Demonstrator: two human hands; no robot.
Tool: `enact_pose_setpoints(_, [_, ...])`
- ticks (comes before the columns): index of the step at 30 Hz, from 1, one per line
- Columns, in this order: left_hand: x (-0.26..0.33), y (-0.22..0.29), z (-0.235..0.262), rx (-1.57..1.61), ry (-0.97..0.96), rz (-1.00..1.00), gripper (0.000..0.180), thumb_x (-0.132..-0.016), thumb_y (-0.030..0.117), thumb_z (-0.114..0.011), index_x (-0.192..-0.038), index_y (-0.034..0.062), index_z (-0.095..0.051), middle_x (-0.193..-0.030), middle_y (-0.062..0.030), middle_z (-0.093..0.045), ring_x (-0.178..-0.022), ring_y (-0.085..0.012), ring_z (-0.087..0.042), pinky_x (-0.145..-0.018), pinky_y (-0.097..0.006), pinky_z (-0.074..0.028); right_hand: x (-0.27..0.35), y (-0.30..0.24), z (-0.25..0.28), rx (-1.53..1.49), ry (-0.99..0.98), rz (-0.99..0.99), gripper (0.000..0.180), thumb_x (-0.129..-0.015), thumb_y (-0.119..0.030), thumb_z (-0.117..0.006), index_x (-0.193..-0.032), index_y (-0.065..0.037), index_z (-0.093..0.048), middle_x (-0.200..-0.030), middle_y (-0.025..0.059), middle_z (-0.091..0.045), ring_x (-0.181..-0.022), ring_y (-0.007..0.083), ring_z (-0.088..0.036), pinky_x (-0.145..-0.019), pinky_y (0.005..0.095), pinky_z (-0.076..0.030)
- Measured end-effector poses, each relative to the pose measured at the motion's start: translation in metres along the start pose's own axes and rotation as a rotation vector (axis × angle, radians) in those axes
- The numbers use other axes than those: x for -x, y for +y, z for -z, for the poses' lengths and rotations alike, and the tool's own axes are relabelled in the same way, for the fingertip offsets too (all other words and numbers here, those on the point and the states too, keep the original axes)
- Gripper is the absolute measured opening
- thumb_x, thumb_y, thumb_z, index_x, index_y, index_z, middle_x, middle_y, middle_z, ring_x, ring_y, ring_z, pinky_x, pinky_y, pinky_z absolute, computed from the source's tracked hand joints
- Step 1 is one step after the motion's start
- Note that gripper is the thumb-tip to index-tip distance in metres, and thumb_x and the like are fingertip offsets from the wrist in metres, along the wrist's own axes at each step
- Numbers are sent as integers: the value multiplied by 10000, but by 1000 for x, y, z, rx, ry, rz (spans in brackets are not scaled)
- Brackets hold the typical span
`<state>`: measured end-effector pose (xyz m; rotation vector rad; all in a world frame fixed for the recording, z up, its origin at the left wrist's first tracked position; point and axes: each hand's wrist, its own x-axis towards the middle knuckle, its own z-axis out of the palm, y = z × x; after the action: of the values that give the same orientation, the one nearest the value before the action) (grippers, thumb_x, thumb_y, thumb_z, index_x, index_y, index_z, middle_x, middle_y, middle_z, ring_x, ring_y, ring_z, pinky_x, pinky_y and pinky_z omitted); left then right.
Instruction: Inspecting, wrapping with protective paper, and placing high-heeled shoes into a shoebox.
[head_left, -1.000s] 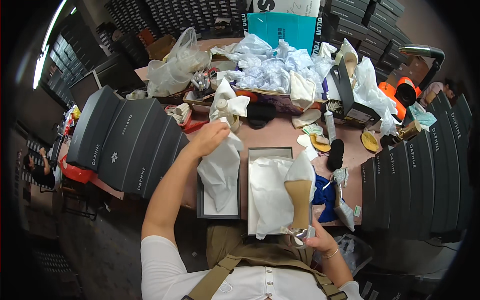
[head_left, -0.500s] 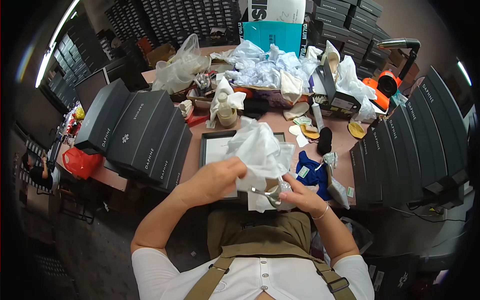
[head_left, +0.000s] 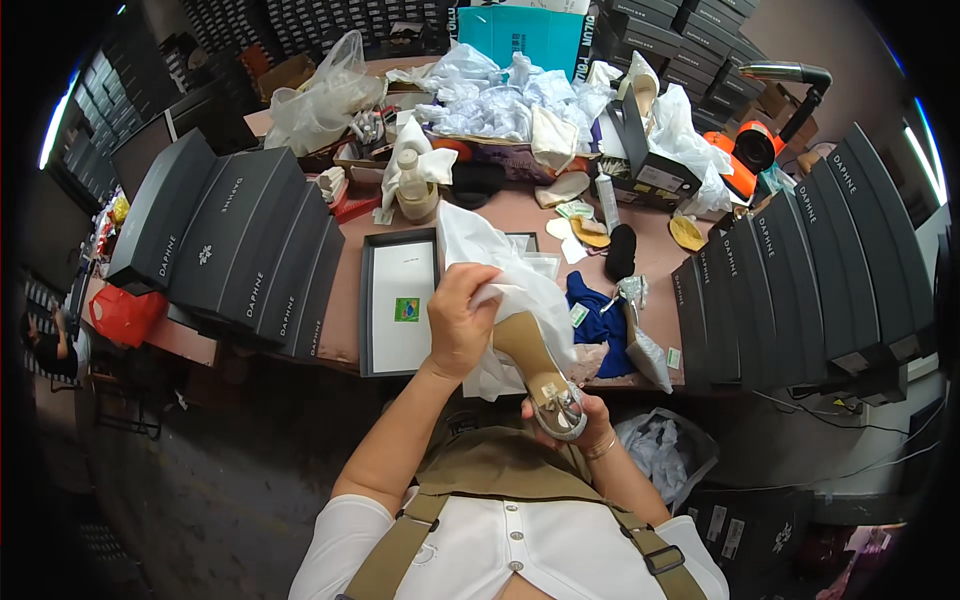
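Left hand [head_left: 460, 325] clenched on white tissue [head_left: 500, 290], wrapping tan shoe [head_left: 535, 365] — right hand [head_left: 580, 418] grasps shoe from below, near heel end. Shoe held above table edge, beside open box [head_left: 372, 300], between both hands. Best keep tissue taut, folds snug around sole — avoid tearing.

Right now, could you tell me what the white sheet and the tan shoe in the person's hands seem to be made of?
The crumpled white wrapping sheet looks like thin tissue paper: matte, with sharp creases and soft folds. The left hand grips it. The tan high-heeled shoe shows a smooth, faintly glossy sole, perhaps leather or synthetic; its toe end, held in the right hand, carries shiny silver, metallic-looking trim.
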<state>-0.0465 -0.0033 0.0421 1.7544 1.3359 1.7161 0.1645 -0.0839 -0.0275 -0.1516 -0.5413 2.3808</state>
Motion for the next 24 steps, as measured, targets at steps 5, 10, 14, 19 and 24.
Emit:
enact_pose_setpoints(5, [5, 24, 11, -79, -266, -103, 381, -637, -99, -656, -987, 48, -689, -788, -94, -588, -692, -249, -605, -608, -297, -489, 0, -22, -15, 230, 0, -45, 687, -745, -357, -733, -1280, -36, -444, -1123, 167, -587, -673, 216, -584, -473, 286, -444])
enact_pose_setpoints(10, [17, 61, 22, 7, -286, -437, 394, -627, -17, -687, -1019, 19, -673, -758, -48, -587, -613, -209, -591, -550, -314, -483, -25, -29, -67, 197, 465, 4, 516, -848, -245, -653, -1293, -55, -473, -1183, 104, -581, -935, 230, -605, -705, 305, -511])
enact_pose_setpoints(14, [35, 59, -5, -3, -473, -552, 328, -680, 12, -678, -1007, 34, -667, -710, -39, -535, -581, -198, -561, -512, -318, -462, -61, 8, -3, 416, 445, 457, 464, -891, -222, -610, -1305, -55, -485, -1183, 98, -588, -1040, 227, -593, -823, 330, -518])
enact_pose_setpoints(19, [61, 28, 13, 29, -516, -331, 342, -692, -50, -680, -1024, 30, -684, -724, -68, -558, -596, -212, -564, -533, -303, -455, -61, -27, 51, 939, 222, 337, 494, -883, -177, -623, -1331, -43, -462, -1227, 101, -570, -1122, 228, -557, -950, 343, -466])
enact_pose_setpoints(24, [65, 46, 12, 205, -246, -127, 338, -726, -70, -652, -1048, 31, -676, -758, -92, -572, -618, -234, -573, -562, -307, -462, -66, -23, -6, 850, 306, 310, 527, -850, -211, -663, -1311, -29, -482, -1227, 118, -576, -1138, 240, -544, -1033, 367, -400])
